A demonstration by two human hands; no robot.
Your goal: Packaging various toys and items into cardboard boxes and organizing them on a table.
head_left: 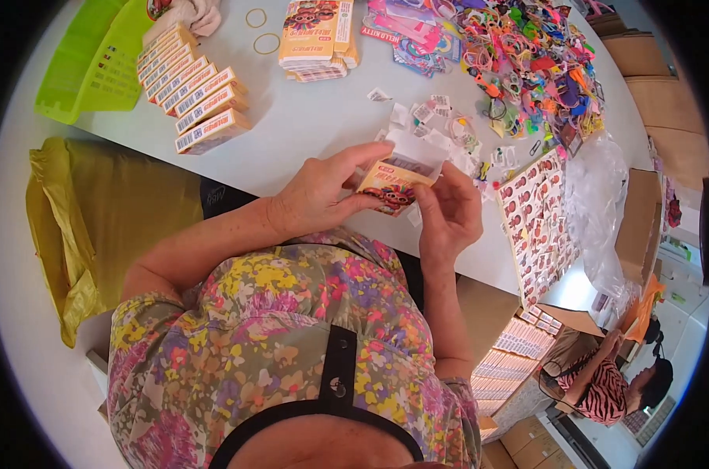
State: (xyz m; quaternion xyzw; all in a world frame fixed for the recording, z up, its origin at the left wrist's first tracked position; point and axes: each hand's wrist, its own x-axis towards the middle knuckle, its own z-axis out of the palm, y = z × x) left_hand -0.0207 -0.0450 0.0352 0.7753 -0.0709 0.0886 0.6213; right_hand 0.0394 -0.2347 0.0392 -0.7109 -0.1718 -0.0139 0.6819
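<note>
Between my hands is a small orange-yellow printed box (pixel 393 181) with its white top flap standing up. My left hand (pixel 323 187) grips its left side, thumb along the lower front and fingers behind. On the right side, my right hand (pixel 448 205) pinches the box near its upper right corner with thumb and fingers. What lies inside the box cannot be made out. Just beyond it, small white printed packets (pixel 428 111) are scattered on the white table. To the left, a row of closed boxes (pixel 194 94) of the same kind leans in a slanting line.
A stack of flat cartons (pixel 317 39) stands at the back, beside rubber bands (pixel 266 44). Colourful trinkets (pixel 526 70) heap at the far right, near a sticker sheet (pixel 526 203). A green basket (pixel 96 62) is far left. Another person (pixel 604 383) sits at lower right beside box-filled cartons.
</note>
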